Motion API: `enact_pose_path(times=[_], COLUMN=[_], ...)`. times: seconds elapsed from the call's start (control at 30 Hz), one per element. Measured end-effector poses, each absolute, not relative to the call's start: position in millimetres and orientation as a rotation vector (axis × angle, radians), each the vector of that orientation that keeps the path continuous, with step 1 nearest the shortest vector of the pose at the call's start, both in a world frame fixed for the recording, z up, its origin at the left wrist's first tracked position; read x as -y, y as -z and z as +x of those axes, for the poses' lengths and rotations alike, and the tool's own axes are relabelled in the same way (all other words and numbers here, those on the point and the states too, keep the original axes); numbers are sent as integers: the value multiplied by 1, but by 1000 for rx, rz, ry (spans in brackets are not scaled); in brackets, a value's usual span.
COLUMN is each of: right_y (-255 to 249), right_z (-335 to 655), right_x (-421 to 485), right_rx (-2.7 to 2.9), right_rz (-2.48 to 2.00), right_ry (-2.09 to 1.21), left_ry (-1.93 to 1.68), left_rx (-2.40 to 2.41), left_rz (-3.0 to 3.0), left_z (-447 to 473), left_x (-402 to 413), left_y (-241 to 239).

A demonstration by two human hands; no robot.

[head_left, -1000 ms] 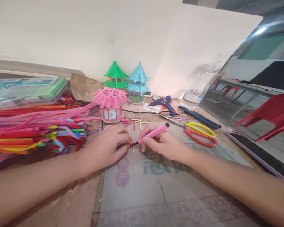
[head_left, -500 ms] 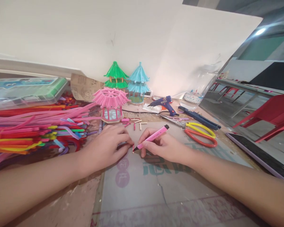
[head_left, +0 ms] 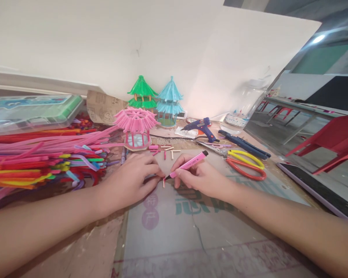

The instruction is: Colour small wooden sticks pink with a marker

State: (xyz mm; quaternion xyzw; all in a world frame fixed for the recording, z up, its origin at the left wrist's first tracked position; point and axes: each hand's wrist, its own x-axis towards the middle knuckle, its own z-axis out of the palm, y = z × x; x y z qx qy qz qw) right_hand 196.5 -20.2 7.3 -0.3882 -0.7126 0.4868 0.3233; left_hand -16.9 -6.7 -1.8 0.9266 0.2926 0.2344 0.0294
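My right hand (head_left: 195, 173) grips a pink marker pen (head_left: 188, 165), its dark tip angled down to the left. That tip touches a short wooden stick (head_left: 163, 184), partly coloured pink. Thumb and fingertips of my left hand (head_left: 137, 173) pinch the stick's upper end. Just beyond lie several short sticks (head_left: 171, 153), some plain and some pink, beside a pink pen cap (head_left: 153, 147). A pink pavilion model (head_left: 137, 127) with a fluffy roof stands behind my left hand. Farther back are a green pavilion model (head_left: 142, 92) and a blue one (head_left: 170, 100).
Bundles of coloured pipe cleaners (head_left: 31, 162) fill the left side, with a plastic case (head_left: 37, 110) behind. To the right lie a glue gun (head_left: 201, 128), scissors (head_left: 246, 164), a dark blue long-handled tool (head_left: 245, 144) and a phone (head_left: 319, 189). A clear jar (head_left: 243, 108) stands behind.
The marker tip has moved up along the stick, from its near end toward my left fingertips. My left hand has stayed in place.
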Motion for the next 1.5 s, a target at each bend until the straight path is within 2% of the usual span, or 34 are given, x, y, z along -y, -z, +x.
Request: enact_pose_path(times=[0.4,0.93,1.5], right_y=[-4,-3,-6], right_z=[195,191,191], right_x=[21,20,21], right_rx=[1918,1885,1835], right_rz=[-964,-1052,-1052], right_ry=[-1373,-1222,-1264], left_ry=[-678,-696,-643], left_rx=[-971,-979,-1154], left_rz=[2822,2739,2578], left_z=[-17,-19,-13], left_x=[13,12,19], left_y=[-3,2,-1])
